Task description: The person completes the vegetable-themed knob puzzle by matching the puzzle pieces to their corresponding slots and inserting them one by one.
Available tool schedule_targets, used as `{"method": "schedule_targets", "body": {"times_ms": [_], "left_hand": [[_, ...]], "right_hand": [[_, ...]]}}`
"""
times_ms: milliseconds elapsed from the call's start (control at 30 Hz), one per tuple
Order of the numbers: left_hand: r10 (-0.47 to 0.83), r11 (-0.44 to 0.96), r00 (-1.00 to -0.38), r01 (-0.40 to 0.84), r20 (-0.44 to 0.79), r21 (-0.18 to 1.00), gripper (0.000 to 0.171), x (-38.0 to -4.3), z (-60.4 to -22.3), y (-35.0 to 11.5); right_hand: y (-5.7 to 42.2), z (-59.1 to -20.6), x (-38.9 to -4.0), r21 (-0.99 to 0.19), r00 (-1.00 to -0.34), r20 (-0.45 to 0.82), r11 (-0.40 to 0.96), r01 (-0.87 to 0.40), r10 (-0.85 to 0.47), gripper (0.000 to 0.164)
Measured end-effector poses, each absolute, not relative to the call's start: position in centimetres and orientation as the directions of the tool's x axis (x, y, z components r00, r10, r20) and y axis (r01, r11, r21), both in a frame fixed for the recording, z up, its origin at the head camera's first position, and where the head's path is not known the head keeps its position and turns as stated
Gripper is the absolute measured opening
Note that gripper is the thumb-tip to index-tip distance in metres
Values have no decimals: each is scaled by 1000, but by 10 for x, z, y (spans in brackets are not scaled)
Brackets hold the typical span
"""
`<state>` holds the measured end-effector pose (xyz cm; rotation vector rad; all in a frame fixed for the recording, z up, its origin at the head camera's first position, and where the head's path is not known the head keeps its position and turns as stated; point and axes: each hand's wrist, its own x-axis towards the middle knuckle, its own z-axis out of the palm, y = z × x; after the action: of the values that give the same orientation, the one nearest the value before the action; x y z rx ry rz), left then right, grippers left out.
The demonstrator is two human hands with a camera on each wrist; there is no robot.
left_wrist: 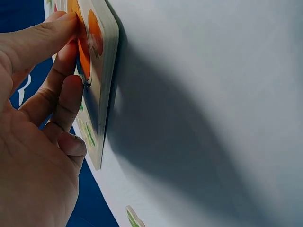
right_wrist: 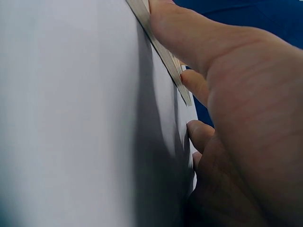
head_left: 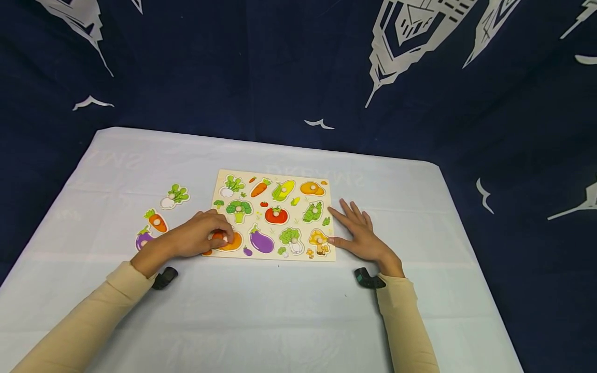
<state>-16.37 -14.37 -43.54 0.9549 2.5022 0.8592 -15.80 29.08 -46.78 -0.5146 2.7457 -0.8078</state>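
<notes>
A wooden vegetable puzzle board (head_left: 254,207) lies flat on the table. At its near left corner my left hand (head_left: 205,235) pinches the orange pumpkin piece (head_left: 235,241) between thumb and fingertips; the hand covers part of this piece. In the left wrist view the thumb and fingertips meet at the orange piece (left_wrist: 84,52), with the knob hidden. Spread along the board's right edge, my right hand (head_left: 361,235) touches it with thumb and index finger, next to the mushroom piece (head_left: 319,240). The right wrist view shows the thumb against the board's side (right_wrist: 163,54).
Left of the board lie a loose turnip piece (head_left: 169,201), a carrot piece (head_left: 158,223) and an eggplant piece (head_left: 142,239), partly behind the left wrist. White cloth covers the table (head_left: 280,321). A dark blue patterned curtain (head_left: 280,67) hangs behind it.
</notes>
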Motion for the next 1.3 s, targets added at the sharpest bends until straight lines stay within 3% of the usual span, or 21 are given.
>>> {"method": "schedule_targets", "body": {"times_ms": [633,1300], "left_hand": [[644,588,-763,451,-51,671,14,-161,-424,-150],[549,650,-831,490,86,581,21,-169,-402,-190]], "right_hand": [[290,-466,-159,-560,-910,-129,786,-262,-395,83],[291,-467,-157,-569,-910,-155,788,-236,-384,80]]}}
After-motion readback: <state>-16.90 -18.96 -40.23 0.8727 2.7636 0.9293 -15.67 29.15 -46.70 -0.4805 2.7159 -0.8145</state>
